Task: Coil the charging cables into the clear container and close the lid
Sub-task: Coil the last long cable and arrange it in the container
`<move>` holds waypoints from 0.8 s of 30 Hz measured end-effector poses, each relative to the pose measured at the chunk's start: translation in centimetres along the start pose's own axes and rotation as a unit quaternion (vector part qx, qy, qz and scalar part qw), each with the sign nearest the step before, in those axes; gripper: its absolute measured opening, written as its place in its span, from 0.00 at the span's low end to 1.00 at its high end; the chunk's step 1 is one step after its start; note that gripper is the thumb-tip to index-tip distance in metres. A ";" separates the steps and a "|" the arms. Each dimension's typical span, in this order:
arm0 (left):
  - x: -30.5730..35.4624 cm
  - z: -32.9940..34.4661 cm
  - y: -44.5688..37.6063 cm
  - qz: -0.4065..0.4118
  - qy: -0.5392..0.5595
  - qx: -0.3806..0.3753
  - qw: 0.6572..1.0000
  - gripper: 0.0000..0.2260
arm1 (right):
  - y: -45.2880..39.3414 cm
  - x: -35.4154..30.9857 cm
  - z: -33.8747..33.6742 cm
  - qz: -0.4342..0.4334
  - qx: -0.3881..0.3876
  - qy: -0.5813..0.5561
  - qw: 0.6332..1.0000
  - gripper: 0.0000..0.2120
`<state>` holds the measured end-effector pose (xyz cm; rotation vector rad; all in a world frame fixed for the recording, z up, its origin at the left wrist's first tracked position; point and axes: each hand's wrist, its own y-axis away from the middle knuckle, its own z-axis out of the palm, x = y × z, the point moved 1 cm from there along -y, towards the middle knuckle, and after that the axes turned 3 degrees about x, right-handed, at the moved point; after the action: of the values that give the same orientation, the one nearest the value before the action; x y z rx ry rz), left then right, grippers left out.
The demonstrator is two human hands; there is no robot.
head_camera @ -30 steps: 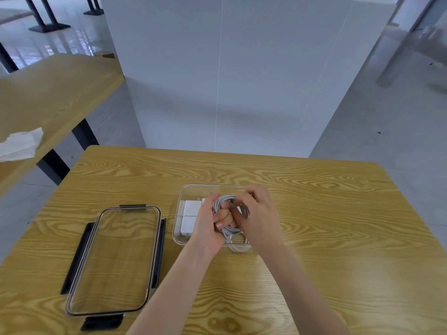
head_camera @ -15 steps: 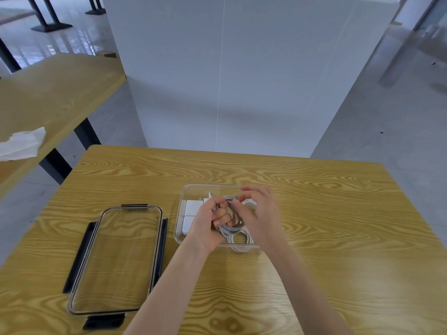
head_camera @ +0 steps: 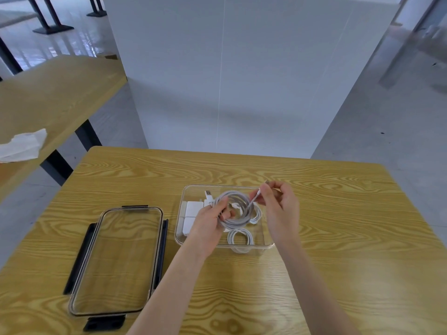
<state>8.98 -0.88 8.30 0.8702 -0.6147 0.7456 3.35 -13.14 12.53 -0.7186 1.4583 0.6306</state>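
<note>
A clear rectangular container (head_camera: 269, 245) stands on the wooden table, its top uncovered. Inside lie white charger blocks (head_camera: 191, 215) at the left and a coiled white cable (head_camera: 239, 239) at the front. Over the container, my left hand (head_camera: 209, 221) grips a grey coiled cable (head_camera: 238, 220) by its left side. My right hand (head_camera: 278, 201) pinches the loose end of that same cable and holds it up to the right of the coil. The clear lid (head_camera: 116, 259) with black latches lies flat on the table, left of the container.
The table's (head_camera: 338, 274) far edge lies just behind the container, with a white partition wall (head_camera: 229, 81) beyond it. A second wooden table (head_camera: 55, 88) at the left carries a crumpled white cloth (head_camera: 23, 145).
My hands were close together on the coil. The right hand has since drawn the cable's end up and to the right, away from the left hand, and the grey coil now shows fully.
</note>
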 end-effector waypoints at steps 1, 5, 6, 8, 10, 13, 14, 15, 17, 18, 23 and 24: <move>-0.1 0.1 0.0 0.005 -0.040 -0.009 0.999 0.11 | 0.0 -0.2 0.0 -0.009 -0.002 0.014 1.000 0.03; -0.7 0.1 -0.2 0.013 -0.166 -0.054 0.985 0.10 | -0.3 -1.0 0.0 -0.045 -0.023 0.087 0.995 0.02; -0.7 0.2 -0.1 0.009 -0.163 -0.062 0.985 0.10 | -0.6 -1.2 -0.1 -0.040 -0.015 0.089 0.995 0.02; -0.3 0.5 0.3 0.004 -0.146 -0.068 0.987 0.09 | -1.3 -1.3 -0.5 -0.001 0.023 0.051 0.998 0.03; 0.4 0.7 0.9 0.022 -0.165 -0.064 0.984 0.11 | -1.9 -0.9 -0.8 0.067 0.058 -0.009 0.996 0.04; 0.5 0.7 1.4 0.033 -0.186 -0.071 0.979 0.13 | -2.2 0.0 -1.1 0.122 0.081 -0.023 0.989 0.06; 0.4 0.7 1.4 0.030 -0.186 -0.069 0.980 0.13 | -2.3 0.2 -1.1 0.132 0.087 -0.033 0.987 0.05; 0.2 0.6 1.4 0.027 -0.183 -0.066 0.981 0.13 | -2.3 0.3 -1.2 0.142 0.094 -0.049 0.984 0.05; 0.1 0.6 1.3 0.017 -0.166 -0.061 0.984 0.11 | -2.3 0.2 -1.5 0.142 0.111 -0.080 0.980 0.05; 0.2 0.6 1.3 0.013 -0.155 -0.057 0.986 0.11 | -2.2 0.1 -1.5 0.134 0.120 -0.092 0.979 0.05; -0.1 0.5 0.9 -0.007 -0.149 -0.029 0.988 0.13 | -2.1 0.3 -1.5 0.114 0.090 -0.065 0.987 0.05; -0.3 0.3 0.8 -0.011 -0.158 -0.022 0.987 0.12 | -2.1 0.4 -1.6 0.118 0.062 -0.036 0.990 0.05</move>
<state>8.18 -0.89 8.61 0.9603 -0.8977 0.5746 3.93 -15.69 12.24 -0.4247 1.5136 0.7313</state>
